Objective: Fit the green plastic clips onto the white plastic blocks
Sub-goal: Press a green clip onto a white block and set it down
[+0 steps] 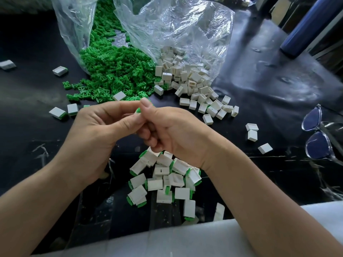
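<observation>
Dark tabletop (259, 80) holds the supply just beyond the fingertips: green clips (115, 71) and white blocks (187, 76) spill from clear bags (185, 30), within easy reach. The left hand (96, 130) and right hand (172, 132) meet, fingertips pinching one green clip (138, 110), probably seating it in a block hidden between them. Fitted pieces (163, 180) lie below the wrists, likely so that finished ones can fall straight down.
</observation>
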### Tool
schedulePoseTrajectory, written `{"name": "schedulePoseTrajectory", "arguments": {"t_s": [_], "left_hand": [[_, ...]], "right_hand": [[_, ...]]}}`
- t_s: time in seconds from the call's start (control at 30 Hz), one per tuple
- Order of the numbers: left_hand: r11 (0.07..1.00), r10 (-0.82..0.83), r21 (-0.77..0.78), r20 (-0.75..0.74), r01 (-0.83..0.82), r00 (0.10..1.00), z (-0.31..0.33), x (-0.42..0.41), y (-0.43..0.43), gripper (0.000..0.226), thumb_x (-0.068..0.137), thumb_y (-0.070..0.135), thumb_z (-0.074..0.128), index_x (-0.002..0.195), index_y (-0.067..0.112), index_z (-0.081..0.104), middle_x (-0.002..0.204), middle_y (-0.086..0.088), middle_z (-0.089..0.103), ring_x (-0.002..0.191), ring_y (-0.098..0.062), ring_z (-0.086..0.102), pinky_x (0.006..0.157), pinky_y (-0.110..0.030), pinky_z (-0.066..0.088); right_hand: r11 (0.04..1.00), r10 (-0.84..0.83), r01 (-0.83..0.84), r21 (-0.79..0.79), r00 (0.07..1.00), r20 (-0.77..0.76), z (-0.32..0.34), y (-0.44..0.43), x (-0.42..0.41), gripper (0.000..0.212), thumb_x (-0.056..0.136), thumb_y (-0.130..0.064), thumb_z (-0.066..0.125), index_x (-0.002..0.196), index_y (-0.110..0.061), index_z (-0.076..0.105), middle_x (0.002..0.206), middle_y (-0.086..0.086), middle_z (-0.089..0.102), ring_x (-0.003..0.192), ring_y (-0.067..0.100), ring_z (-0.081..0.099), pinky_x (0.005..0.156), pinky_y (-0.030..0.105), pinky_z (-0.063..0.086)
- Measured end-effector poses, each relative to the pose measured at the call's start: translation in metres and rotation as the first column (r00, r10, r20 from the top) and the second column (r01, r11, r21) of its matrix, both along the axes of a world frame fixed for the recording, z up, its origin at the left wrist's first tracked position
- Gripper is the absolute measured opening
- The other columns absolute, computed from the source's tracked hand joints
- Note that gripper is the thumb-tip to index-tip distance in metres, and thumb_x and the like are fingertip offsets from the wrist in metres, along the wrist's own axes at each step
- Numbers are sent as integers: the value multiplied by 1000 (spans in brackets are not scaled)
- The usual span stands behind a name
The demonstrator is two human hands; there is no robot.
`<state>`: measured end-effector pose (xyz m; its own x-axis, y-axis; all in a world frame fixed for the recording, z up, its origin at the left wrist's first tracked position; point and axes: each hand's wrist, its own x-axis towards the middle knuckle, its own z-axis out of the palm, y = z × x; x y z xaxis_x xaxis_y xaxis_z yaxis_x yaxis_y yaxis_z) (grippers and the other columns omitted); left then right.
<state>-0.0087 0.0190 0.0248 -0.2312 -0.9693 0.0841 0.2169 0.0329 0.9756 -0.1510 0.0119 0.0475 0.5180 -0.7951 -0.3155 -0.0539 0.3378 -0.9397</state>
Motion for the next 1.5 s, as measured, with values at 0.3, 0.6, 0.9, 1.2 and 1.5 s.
{"name": "schedulePoseTrajectory", "arguments": {"t_s": [0.3, 0.6, 0.9, 1.2, 1.5], "left_hand": [[998, -10, 67, 4, 10, 1000, 0, 3, -1, 25, 72, 12, 59, 89, -2, 69, 65, -16, 65, 62, -34, 62, 67, -39, 57], [996, -15, 84, 14, 14, 1000, 0, 1, -1, 27, 71, 10, 53, 88, -1, 71, 63, -19, 63, 58, -31, 61, 60, -31, 55], [995, -35, 94, 2, 35, 999, -4, 3, -2, 28, 56, 14, 67, 83, 13, 77, 85, -16, 73, 74, -29, 70, 68, -30, 57], [995, 20, 94, -48, -15, 999, -3, 1, -1, 25, 52, 17, 67, 74, 12, 77, 92, -5, 74, 84, -18, 71, 69, -23, 55], [989, 23, 147, -60, -14, 998, 1, -1, 1, 20, 58, 1, 63, 68, 12, 77, 80, -8, 74, 73, -19, 71, 64, -24, 56]], "right_hand": [[1000, 7, -9, -24, 997, -72, 0, -2, -2, 41, 97, -41, 31, 89, -8, 53, 61, -2, 41, 52, 9, 34, 50, 20, 25], [994, -18, 1, -105, 987, -157, -2, 2, 0, 54, 97, -38, 34, 52, -21, 57, 59, -2, 46, 50, 10, 38, 49, 22, 29], [981, -38, -20, -192, 956, -292, 3, 5, 3, 35, 99, -29, 33, 67, -22, 44, 63, -6, 38, 55, 5, 34, 56, 19, 28], [965, -79, -12, -263, 941, -330, 0, 5, 8, 33, 99, -28, 35, 67, -29, 40, 63, -14, 36, 57, -3, 32, 56, 18, 25], [972, -76, 5, -236, 953, -292, -3, 4, 8, 33, 99, -31, 36, 66, -29, 43, 55, -18, 36, 52, -3, 34, 55, 17, 26]]}}
